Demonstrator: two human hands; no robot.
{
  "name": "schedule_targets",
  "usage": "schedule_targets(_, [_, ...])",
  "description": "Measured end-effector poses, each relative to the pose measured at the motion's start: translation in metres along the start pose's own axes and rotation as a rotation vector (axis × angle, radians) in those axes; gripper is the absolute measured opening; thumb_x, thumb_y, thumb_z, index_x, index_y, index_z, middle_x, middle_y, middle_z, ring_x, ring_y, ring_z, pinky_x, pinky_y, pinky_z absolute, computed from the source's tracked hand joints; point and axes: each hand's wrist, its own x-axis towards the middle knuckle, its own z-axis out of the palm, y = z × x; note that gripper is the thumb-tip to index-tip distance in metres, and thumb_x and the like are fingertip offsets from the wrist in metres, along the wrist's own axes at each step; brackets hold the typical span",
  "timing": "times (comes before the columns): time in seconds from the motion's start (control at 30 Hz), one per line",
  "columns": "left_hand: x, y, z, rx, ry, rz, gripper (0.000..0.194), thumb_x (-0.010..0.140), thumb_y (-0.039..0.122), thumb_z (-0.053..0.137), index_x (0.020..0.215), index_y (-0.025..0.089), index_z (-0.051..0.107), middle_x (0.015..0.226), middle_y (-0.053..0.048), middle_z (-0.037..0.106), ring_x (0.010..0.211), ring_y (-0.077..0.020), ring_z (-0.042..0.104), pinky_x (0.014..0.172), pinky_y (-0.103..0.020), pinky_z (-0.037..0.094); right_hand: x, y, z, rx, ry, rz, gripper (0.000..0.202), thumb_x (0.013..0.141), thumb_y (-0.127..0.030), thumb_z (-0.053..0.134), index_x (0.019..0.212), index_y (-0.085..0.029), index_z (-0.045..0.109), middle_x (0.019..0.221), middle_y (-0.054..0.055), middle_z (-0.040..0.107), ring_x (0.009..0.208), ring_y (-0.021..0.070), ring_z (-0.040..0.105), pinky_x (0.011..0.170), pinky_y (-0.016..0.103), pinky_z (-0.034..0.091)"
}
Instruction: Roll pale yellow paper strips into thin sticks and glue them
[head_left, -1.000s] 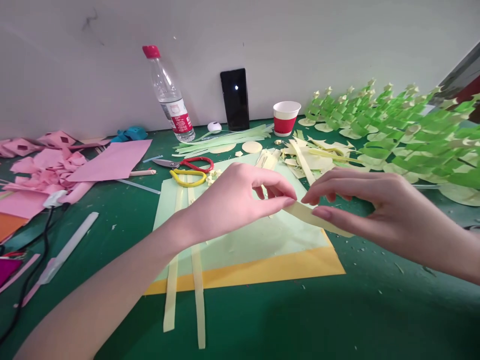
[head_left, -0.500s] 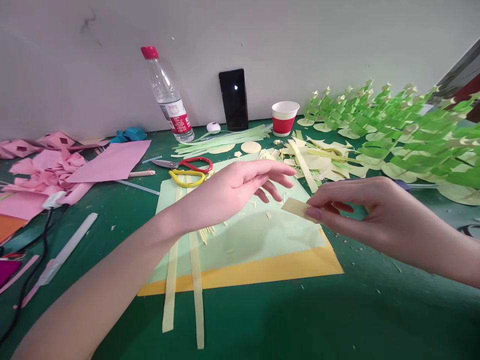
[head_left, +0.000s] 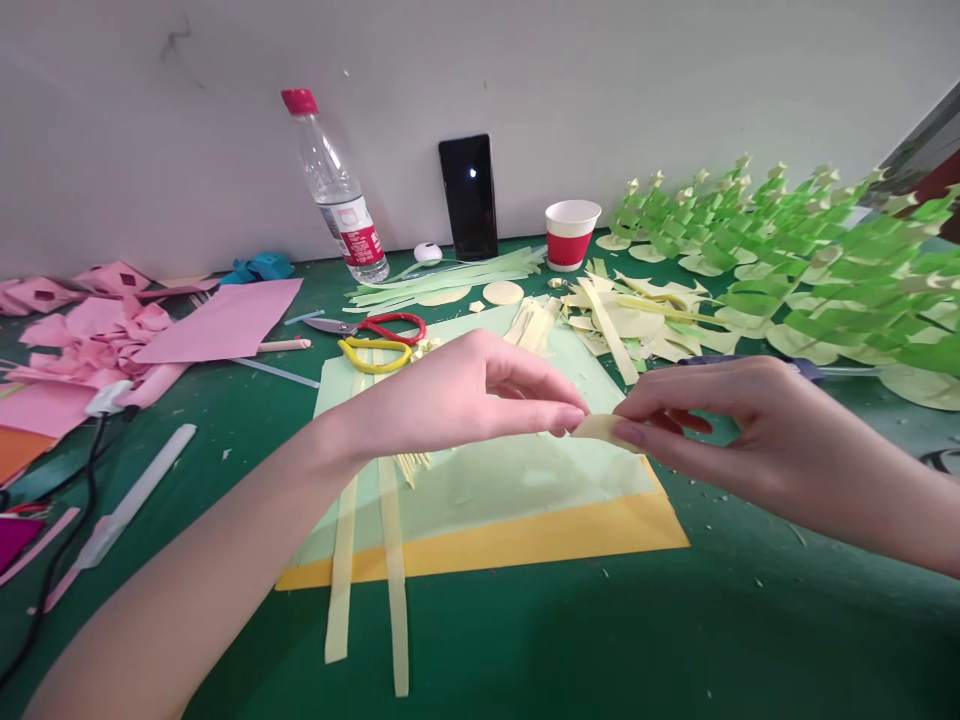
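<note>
A small pale yellow piece of paper is stretched between my two hands, slightly curved. My left hand pinches its left end between thumb and fingertips. The other end sits in the closed fingertips of my right hand. Below them lies a pale green sheet on top of an orange-yellow sheet. Two long cream paper strips run down over the left part of these sheets, and a cluster of thin cream slivers lies beside them, partly covered by my left forearm.
Scissors with red and yellow handles lie beyond my left wrist. Behind stand a bottle, a phone and a paper cup. Green paper plants crowd the right; pink paper and a glue stick lie left.
My left hand has lowered its fingers and closed them on the free end of the paper piece, which now bends a little. My right hand has barely moved.
</note>
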Motion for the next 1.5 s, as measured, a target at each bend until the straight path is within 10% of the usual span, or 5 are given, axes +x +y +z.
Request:
schedule_targets(0.3, [0.001, 0.0, 0.004, 0.005, 0.011, -0.031, 0.009, 0.078, 0.028, 0.069, 0.072, 0.03, 0.076, 0.078, 0.01, 0.076, 0.076, -0.0112, 0.068, 0.064, -0.017, 0.049, 0.001, -0.009, -0.003, -0.001, -0.082, 0.009, 0.026, 0.084, -0.028, 0.052, 0.061, -0.021, 0.062, 0.049, -0.004, 0.049, 0.043, 0.006, 0.037, 0.039, 0.018, 0.027])
schedule_targets(0.63, [-0.038, -0.033, -0.047, 0.69, -0.149, -0.283, 0.017, 0.083, 0.031, 0.06, 0.07, 0.026, 0.069, 0.076, 0.003, 0.069, 0.068, -0.015, 0.06, 0.054, -0.023, 0.039, 0.001, -0.003, -0.003, 0.032, -0.074, 0.019, 0.029, 0.084, -0.036, 0.053, 0.063, -0.023, 0.066, 0.053, -0.002, 0.058, 0.043, 0.0074, 0.044, 0.035, 0.019, 0.028])
schedule_targets(1.5, [-0.05, -0.06, -0.034, 0.719, -0.161, -0.134, 0.014, 0.085, 0.02, 0.063, 0.075, 0.02, 0.073, 0.076, 0.001, 0.069, 0.077, -0.0165, 0.059, 0.066, -0.027, 0.04, -0.001, 0.007, -0.001, -0.052, -0.227, 0.064, 0.033, 0.09, -0.045, 0.049, 0.071, -0.026, 0.067, 0.06, 0.001, 0.061, 0.046, 0.0099, 0.045, 0.039, 0.024, 0.028])
